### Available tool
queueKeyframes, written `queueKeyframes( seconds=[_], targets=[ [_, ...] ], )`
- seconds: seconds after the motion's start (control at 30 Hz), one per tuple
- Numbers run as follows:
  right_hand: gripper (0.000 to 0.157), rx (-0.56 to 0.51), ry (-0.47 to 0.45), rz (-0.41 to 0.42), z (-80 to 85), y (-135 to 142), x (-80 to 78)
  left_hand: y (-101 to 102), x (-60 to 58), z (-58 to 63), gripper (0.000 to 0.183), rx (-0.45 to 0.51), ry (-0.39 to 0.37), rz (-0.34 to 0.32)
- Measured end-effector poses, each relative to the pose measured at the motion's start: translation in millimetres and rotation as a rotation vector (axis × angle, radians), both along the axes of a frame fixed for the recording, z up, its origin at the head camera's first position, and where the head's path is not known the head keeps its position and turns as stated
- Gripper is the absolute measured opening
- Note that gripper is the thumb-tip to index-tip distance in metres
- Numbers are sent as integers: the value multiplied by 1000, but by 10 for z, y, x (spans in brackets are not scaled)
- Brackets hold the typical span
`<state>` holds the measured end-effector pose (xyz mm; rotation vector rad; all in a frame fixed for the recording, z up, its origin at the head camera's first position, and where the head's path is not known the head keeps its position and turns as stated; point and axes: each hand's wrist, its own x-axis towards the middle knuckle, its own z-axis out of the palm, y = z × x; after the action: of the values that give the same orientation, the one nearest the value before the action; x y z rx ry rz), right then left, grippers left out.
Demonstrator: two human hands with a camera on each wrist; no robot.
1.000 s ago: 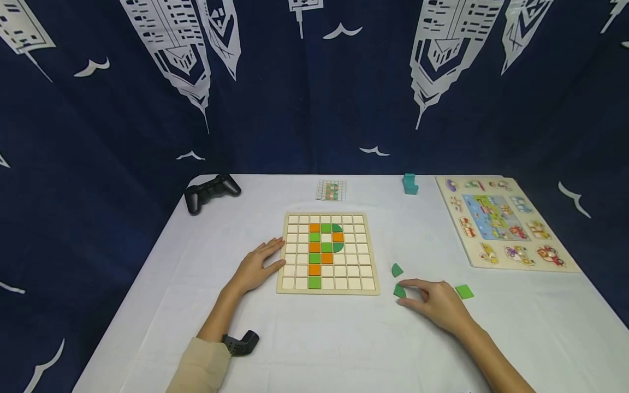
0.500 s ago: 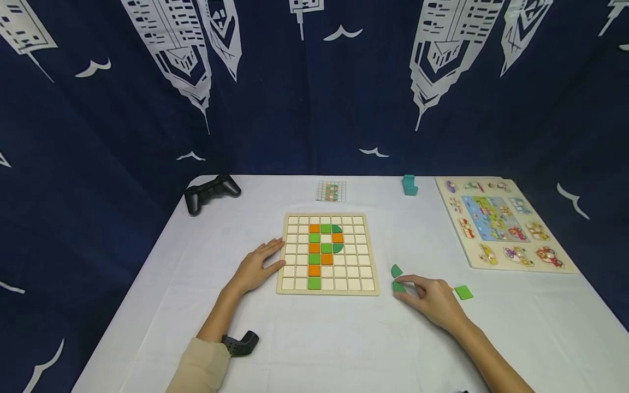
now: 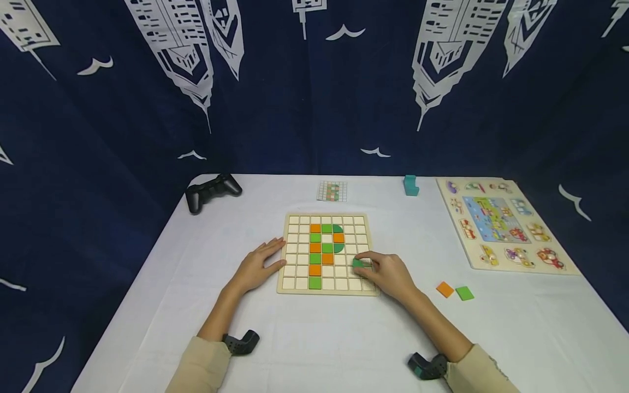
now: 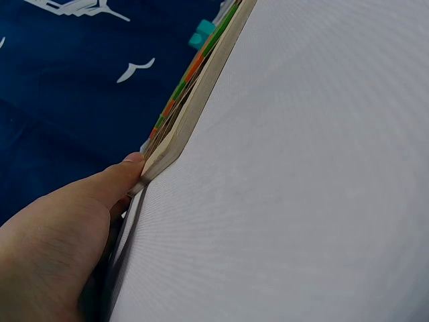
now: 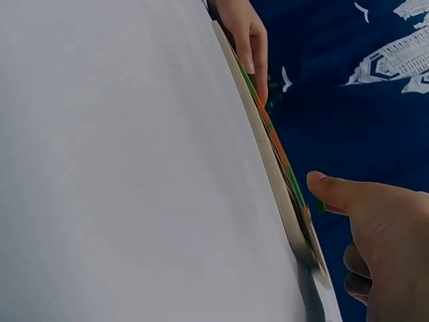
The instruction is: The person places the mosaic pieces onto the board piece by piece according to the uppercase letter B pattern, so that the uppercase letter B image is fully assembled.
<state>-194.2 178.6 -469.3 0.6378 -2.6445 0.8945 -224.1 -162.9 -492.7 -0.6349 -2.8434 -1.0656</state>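
A wooden grid board (image 3: pixel 291 290) lies mid-table, its orange, light green and dark green tiles (image 3: pixel 315 248) forming a P shape. My left hand (image 3: pixel 255 267) rests against the board's left edge with fingers extended; in the left wrist view its thumb (image 4: pixel 124 176) meets the board's corner. Over the right part of the board, my right hand (image 3: pixel 391 274) pinches a dark green rounded tile (image 3: pixel 357 263) between thumb and fingers. Fingers partly cover this tile, so I cannot tell whether a second one is with it.
An orange tile (image 3: pixel 445 289) and a light green tile (image 3: pixel 464 293) lie right of the board. Behind it is a small pattern card (image 3: pixel 332 191). A black game controller (image 3: pixel 213 192), a teal block (image 3: pixel 410 185) and a picture puzzle board (image 3: pixel 479 259) stand farther out.
My right hand has moved left from the table to above the board, carrying dark green. Both dark green tiles are gone from the table there, and the orange tile is uncovered. My left hand stays put.
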Motion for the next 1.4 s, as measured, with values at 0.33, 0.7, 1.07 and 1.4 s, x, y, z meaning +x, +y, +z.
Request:
queueKeyframes(
  seconds=[0.33,0.7,1.07,1.4],
  targets=[
    [30,20,-56,18,-48,-331,-187,-2,0,9,54,-2,6,-9],
    [31,44,-45,28,-54,-372,-208,-7,-1,7,55,-6,13,-10],
    [30,33,-62,27,-60,-376,-200,-5,13,17,54,-7,12,-13],
    [30,-3,-33,43,-8,-269,-134,0,-2,5,54,-6,29,-16]
  ],
)
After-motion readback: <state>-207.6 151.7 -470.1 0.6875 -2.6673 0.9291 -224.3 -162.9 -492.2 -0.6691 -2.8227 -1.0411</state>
